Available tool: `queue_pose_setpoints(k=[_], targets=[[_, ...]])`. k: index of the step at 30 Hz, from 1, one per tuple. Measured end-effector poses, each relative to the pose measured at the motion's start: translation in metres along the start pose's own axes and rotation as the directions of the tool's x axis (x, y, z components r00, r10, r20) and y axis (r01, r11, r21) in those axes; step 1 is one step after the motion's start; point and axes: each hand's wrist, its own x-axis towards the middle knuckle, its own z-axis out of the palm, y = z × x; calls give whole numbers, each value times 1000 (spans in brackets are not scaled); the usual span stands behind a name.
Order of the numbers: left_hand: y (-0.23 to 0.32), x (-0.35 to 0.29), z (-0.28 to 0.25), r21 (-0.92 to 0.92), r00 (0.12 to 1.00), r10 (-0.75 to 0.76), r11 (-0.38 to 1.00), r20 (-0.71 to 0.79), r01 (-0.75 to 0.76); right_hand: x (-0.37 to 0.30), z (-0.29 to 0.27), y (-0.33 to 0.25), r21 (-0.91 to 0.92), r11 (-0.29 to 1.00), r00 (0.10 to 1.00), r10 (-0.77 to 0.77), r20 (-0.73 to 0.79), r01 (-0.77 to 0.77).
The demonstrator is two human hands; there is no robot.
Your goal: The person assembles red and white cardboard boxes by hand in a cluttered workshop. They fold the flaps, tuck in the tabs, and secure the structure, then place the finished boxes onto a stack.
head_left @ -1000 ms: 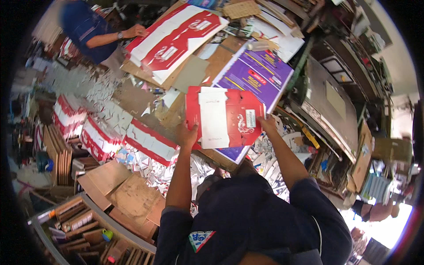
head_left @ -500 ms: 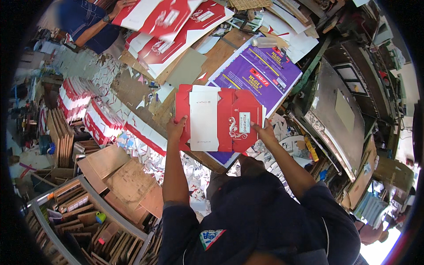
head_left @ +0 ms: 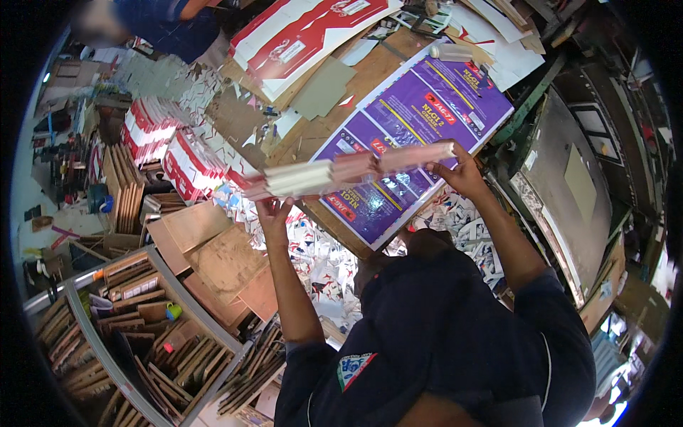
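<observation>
A stack of red and white printed carton blanks (head_left: 299, 179) is held up between my two hands, turned edge-on and blurred by motion. At its left end my left hand (head_left: 274, 219) grips the lower edge, thumb and fingers bent around it. The right end sits in my right hand (head_left: 461, 173), with the thumb below and fingers over the end. Under the stack, a purple printed sheet (head_left: 427, 92) lies on the worktable (head_left: 384, 60), partly hidden by the blanks.
Large red and white sheets (head_left: 284, 53) lie on the table's far side, near a co-worker's arm (head_left: 192, 8). Piles of folded cartons (head_left: 188, 164) stand at left. A bin of wooden-edged boards (head_left: 142, 334) is at lower left. A metal machine (head_left: 562, 192) stands at right; paper scraps cover the floor.
The carton stack has tipped from face-up to edge-on between my hands, and my right hand has risen. The co-worker's raised sheet is no longer seen in their hand.
</observation>
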Motion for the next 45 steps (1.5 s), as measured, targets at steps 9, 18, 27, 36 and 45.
queue_pose_setpoints(k=[9, 18, 27, 36, 45], targets=[[1, -20, 37, -41, 997, 16, 999, 81, -12, -6, 13, 42, -11, 998, 989, 55, -140, -57], [-20, -42, 42, 128, 1000, 12, 992, -9, -11, 1, 2, 98, -3, 996, 973, 82, -217, -85], [-65, -63, 48, 141, 979, 197, 972, -54, -188, 15, -1, 83, -284, 943, 947, -241, -212, 177], [-45, -39, 57, 135, 953, -276, 947, -129, 292, 112, 2, -28, -741, 670, 987, -92, -135, -39], [-112, -37, 61, 107, 802, -561, 802, -206, 588, 14, 1, 93, -295, 827, 852, 355, -386, -478]])
